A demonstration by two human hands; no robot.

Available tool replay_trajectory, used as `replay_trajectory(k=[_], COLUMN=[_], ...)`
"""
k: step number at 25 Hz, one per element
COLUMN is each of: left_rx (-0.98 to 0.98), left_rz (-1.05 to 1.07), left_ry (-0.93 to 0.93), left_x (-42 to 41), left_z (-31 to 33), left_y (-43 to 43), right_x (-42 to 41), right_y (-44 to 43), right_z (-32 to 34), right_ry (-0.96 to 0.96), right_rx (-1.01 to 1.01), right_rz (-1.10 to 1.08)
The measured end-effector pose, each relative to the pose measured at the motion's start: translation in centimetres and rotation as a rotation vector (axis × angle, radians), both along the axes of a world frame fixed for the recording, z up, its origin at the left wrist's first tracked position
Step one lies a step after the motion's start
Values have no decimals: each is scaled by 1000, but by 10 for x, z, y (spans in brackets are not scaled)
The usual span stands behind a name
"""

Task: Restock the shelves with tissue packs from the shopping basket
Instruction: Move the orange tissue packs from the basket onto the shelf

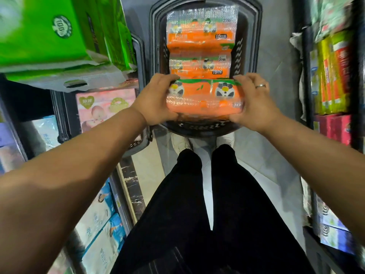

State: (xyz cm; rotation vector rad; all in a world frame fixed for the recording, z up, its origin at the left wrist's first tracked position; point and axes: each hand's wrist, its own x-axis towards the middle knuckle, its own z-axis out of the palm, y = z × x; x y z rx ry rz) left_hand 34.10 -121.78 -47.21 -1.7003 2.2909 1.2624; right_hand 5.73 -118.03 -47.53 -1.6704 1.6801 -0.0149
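Observation:
A dark plastic shopping basket (pixel 250 32) stands on the floor in front of my feet. It holds orange tissue packs with panda pictures, one at the far end (pixel 201 30) and one in the middle (pixel 199 66). I hold a third orange tissue pack (pixel 203 97) over the near end of the basket. My left hand (pixel 156 99) grips its left end, fingers curled over the top edge. My right hand (pixel 252 99), with a ring on one finger, grips its right end the same way.
Shelves line both sides of a narrow aisle. Green tissue cartons (pixel 49 32) sit at the upper left, a pink baby-print pack (pixel 104 107) below them, blue and white packs (pixel 102 234) lower left. Yellow and red packs (pixel 333 76) fill the right shelf.

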Motion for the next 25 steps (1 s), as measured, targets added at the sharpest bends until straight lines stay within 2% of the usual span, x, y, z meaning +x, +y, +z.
replay_trajectory(k=[3, 5, 7, 11, 14, 17, 21, 25], left_rx=[3, 37, 105, 295, 421, 569, 538, 362], left_rz=[53, 110, 166, 238, 290, 393, 575, 849], left_ry=[-3, 27, 75, 152, 236, 354, 432, 550], left_x=[-2, -5, -6, 5, 12, 20, 32, 33], left_z=[30, 48, 67, 94, 116, 136, 150, 169], left_y=[-13, -20, -24, -26, -27, -25, -10, 23], right_x=[-4, -7, -10, -19, -14, -3, 10, 21], right_y=[6, 10, 15, 17, 18, 17, 11, 1], right_z=[18, 31, 44, 63, 81, 104, 129, 157], right_ry=[-182, -370, -514, -639, -726, -811, -795, -789], right_rx=[-44, 42, 136, 230, 354, 316, 234, 204], right_rz=[-278, -524, -630, -713, -685, -746, -697, -641])
